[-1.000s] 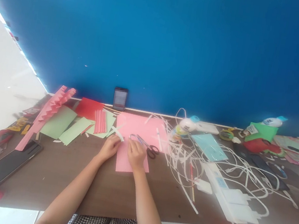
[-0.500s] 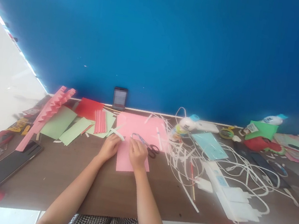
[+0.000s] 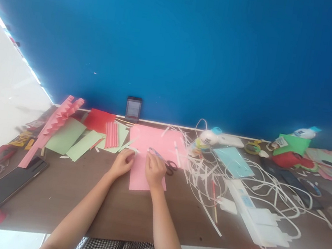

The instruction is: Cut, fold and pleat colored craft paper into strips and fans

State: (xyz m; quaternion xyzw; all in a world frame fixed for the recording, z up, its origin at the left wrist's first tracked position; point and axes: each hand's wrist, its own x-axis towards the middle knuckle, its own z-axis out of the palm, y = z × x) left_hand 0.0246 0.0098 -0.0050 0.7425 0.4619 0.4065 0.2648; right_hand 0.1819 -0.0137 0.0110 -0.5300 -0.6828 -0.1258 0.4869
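Curled beside the left edge of a pink paper sheet (image 3: pixel 137 180), my left hand (image 3: pixel 122 163) is closed on a thin pale paper strip (image 3: pixel 132 149) that shows at its fingertips. My right hand (image 3: pixel 155 170) rests over the same sheet with its fingers pinched together. What they hold, if anything, is too small to make out. Scissors (image 3: pixel 171 167) with dark handles lie just right of that hand, partly hidden by it. Behind both hands is a larger pink sheet (image 3: pixel 148 135).
Folded pink paper (image 3: pixel 112 135), green sheets (image 3: pixel 85 145) and a phone (image 3: pixel 9 184) lie left. Tangled white cables and strips (image 3: pixel 203 184), a glue bottle (image 3: pixel 209 137) and a power strip (image 3: pixel 245 211) spread right. A small dark-framed device (image 3: pixel 133 109) leans on the blue wall.
My right hand has shifted slightly right, widening the gap between my hands. The pale strip at my left fingertips has changed its angle a little.
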